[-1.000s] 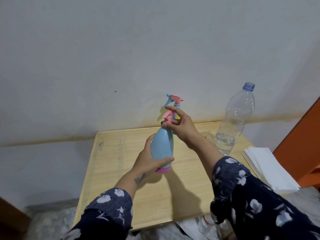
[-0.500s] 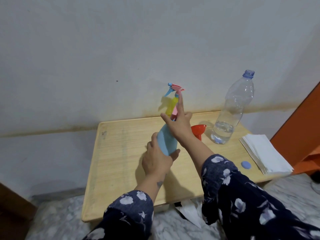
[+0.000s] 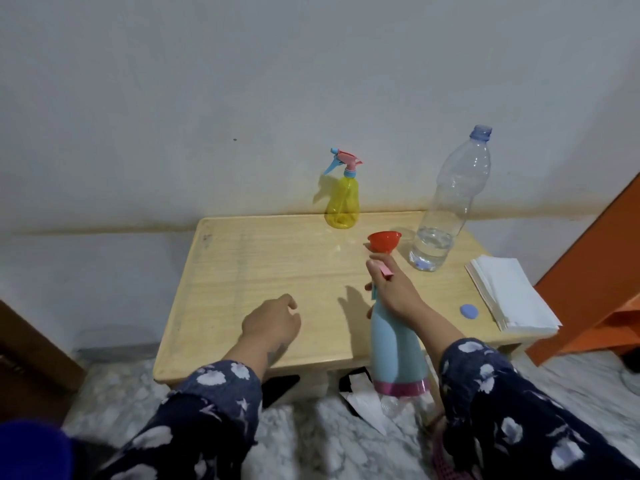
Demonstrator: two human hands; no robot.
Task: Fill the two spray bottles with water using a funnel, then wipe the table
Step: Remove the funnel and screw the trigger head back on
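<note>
From the head camera, the right hand [image 3: 394, 292] grips the blue spray bottle [image 3: 396, 348] by its neck, fingers curled over and hiding most of the pink trigger head. The left hand [image 3: 272, 323] hovers over the wooden table [image 3: 259, 271], fingers loosely curled, holding nothing. The yellow spray bottle [image 3: 342, 202] stands at the far edge; the red funnel [image 3: 383, 241] has its spout hidden behind the right hand, beside the clear water bottle [image 3: 450, 202].

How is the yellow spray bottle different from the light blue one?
The see-through yellow plastic spray bottle stands on the wooden table by the wall, untouched; the opaque light blue plastic spray bottle is held off the table near its front edge, gripped at the neck by the right hand. The blue one's base is pink. Both have pink-and-blue trigger heads.
</note>
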